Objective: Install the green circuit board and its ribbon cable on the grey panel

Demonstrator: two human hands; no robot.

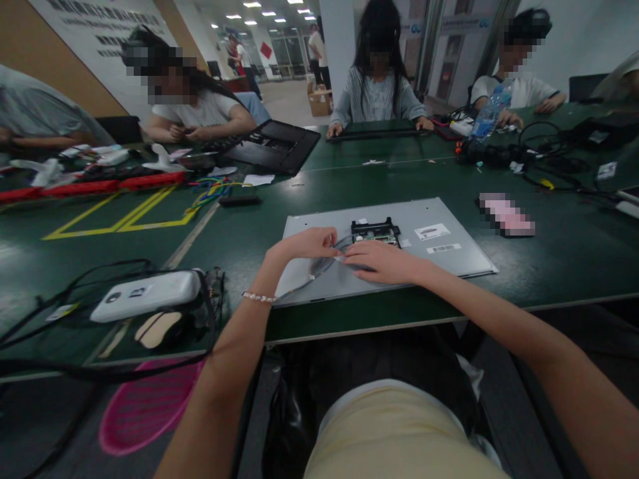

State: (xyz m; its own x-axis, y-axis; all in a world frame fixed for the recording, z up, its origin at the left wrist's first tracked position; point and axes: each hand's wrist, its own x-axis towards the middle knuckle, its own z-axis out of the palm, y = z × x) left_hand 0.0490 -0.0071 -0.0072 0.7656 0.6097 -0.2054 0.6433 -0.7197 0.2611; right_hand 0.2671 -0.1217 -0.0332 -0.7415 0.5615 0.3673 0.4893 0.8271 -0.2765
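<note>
A flat grey metal panel [324,286], like the back of a display screen, lies on the table in front of me. On it sits a small circuit board [379,237] with a black bracket [370,226] along its far side. A thin grey cable [319,267] runs from near the board down to the panel's left front edge. My left hand [313,242] is closed, pinching the cable by its fingertips. Over the board's near side, my right hand [382,261] has its fingers and thumb closed about the same cable; the exact grip is partly hidden.
A pink phone [506,214] lies right of the panel. To the left are a white device [147,296], a mouse [160,329] and black cables. A pink basket [144,412] is below the table edge. Across the table, people sit near an opened laptop part [277,146] and a bottle [492,110].
</note>
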